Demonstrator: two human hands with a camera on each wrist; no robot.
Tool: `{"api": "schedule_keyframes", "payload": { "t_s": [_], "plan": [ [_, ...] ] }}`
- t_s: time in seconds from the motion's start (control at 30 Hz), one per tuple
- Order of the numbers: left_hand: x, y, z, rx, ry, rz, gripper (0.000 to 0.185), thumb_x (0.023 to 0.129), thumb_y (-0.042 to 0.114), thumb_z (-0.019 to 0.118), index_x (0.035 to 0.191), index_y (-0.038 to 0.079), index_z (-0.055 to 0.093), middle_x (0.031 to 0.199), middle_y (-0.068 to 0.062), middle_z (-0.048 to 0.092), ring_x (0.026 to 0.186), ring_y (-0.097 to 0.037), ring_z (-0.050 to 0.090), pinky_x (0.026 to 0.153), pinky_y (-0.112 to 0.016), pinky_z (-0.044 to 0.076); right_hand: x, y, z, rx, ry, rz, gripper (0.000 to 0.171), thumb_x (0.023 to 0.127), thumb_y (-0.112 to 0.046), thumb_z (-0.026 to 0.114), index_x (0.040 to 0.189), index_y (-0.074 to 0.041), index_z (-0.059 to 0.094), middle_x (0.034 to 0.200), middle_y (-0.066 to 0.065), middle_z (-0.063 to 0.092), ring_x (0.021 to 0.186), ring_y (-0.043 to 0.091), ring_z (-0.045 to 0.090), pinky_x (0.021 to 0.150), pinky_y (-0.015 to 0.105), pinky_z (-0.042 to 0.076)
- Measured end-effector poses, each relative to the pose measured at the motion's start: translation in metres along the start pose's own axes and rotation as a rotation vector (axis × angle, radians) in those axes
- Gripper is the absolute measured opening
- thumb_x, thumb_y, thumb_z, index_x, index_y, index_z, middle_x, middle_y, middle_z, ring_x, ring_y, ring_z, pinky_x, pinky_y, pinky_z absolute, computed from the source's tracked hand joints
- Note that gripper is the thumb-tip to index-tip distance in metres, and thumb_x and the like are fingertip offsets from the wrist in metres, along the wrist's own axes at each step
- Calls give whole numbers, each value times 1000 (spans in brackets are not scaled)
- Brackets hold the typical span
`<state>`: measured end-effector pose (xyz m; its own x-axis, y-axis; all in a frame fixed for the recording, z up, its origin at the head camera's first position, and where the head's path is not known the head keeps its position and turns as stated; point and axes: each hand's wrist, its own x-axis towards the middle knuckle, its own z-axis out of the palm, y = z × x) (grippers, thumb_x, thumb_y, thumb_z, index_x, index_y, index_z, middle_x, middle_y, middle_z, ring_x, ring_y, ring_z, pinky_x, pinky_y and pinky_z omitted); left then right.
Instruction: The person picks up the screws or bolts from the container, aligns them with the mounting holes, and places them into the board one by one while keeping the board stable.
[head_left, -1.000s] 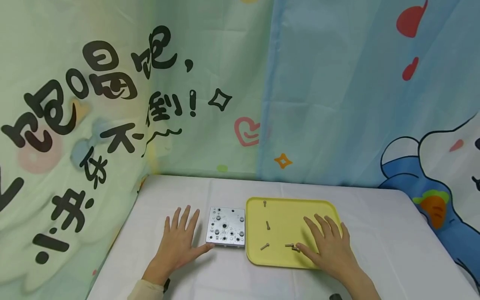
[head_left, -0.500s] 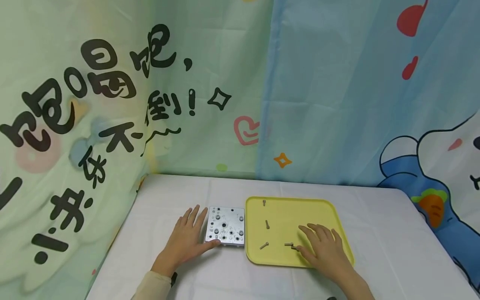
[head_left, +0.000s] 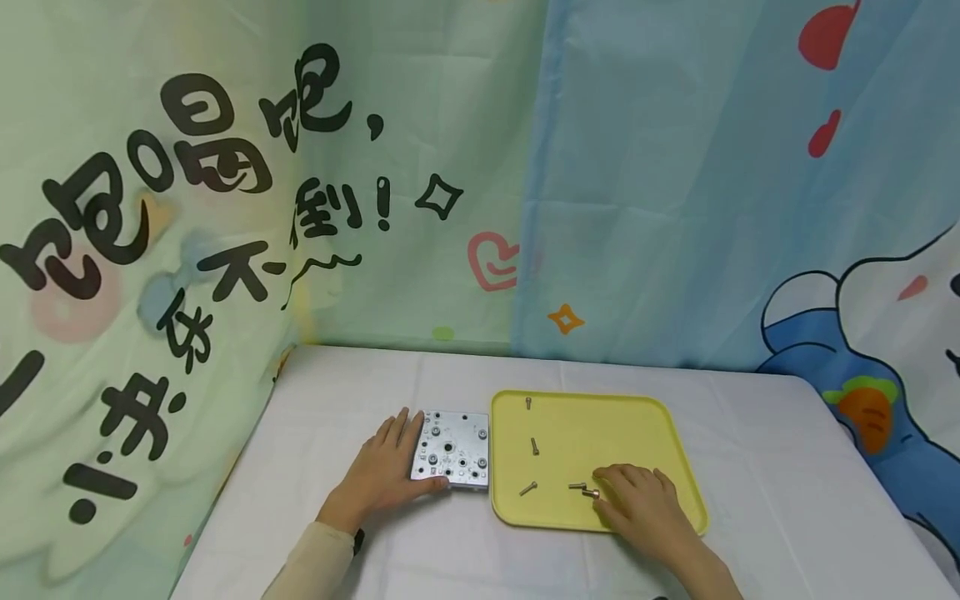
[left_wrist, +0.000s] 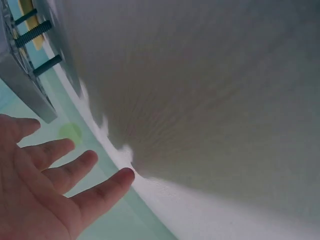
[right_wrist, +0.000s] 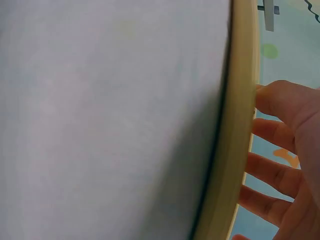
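My left hand lies at the left side of a silver metal block with holes and screw heads in its top, thumb along the front edge, fingers extended. Threaded screw shanks jut from the block in the left wrist view. Over the yellow tray, my right hand is lowered with bent fingers. Its thumb and forefinger are spread on either side of a small screw. Another screw lies just left of that one. In the right wrist view the tray's rim hides the screws.
Three more screws lie apart in the tray's left part: a back one, a middle one and a front one. A white cloth covers the table. Printed curtains hang behind and at the left.
My left hand has moved right, up against the block's side. The right hand has come down toward the two front screws, its fingers bending more. Block and tray stay in place.
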<state>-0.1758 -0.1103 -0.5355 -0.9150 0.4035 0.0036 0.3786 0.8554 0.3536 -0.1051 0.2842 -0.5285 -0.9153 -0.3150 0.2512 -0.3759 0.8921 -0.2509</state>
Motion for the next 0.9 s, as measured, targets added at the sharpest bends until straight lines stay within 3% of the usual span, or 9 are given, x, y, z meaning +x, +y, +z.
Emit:
{"api": "schedule_keyframes", "payload": {
  "t_s": [0.5, 0.9],
  "plan": [
    [3, -1, 3, 12, -82, -45, 116, 80, 83, 54, 161, 9, 16, 157, -26, 30, 140, -47, 32, 108, -62, 32, 2, 1, 5, -6, -34, 33, 18, 86, -20, 80, 99, -19, 68, 113, 7, 65, 107, 38, 58, 94, 75, 33],
    [2, -3, 3, -13, -65, -48, 115, 79, 84, 53, 161, 10, 19, 154, -27, 35, 140, -46, 34, 108, -61, 32, 4, -4, 5, 18, -34, 36, 15, 87, -17, 79, 96, -19, 67, 113, 6, 65, 106, 36, 59, 94, 75, 33]
  ]
}}
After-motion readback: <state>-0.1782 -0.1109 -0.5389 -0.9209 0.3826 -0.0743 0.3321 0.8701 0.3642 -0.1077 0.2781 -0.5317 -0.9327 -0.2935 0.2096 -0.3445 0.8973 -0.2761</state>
